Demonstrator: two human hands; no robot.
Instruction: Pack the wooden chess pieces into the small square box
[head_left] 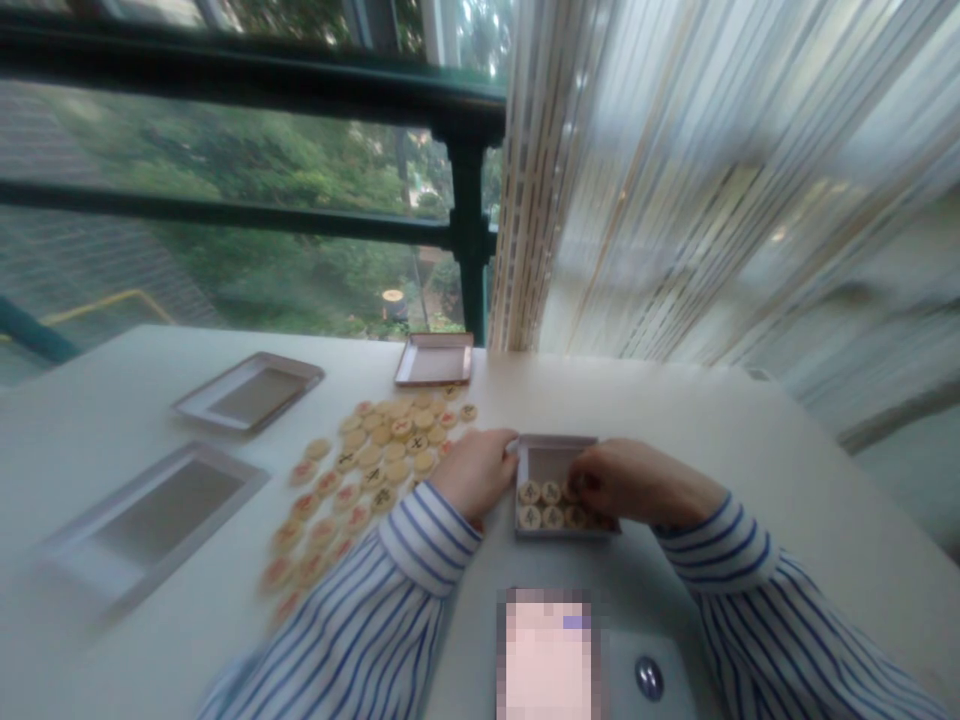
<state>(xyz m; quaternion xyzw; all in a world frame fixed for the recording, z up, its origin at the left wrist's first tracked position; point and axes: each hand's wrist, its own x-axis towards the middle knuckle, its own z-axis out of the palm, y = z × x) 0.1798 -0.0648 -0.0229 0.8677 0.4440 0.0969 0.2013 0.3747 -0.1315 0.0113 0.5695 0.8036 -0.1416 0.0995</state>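
Note:
A small open box (555,452) sits on the white table (750,450) in front of me, with several round wooden game discs lined up in its near half. My left hand (480,470) rests against the box's left wall, fingers curled. My right hand (626,482) reaches into the box from the right, fingers pinched over a disc (574,491) in the row. A loose spread of wooden discs (367,470) with red and black marks lies on the table left of my left hand. Both sleeves are blue-and-white striped.
Three shallow empty trays or lids lie on the table: one at the back centre (435,360), one at the back left (251,392), one at the near left (150,520). A window railing and striped curtain (675,180) stand behind the table.

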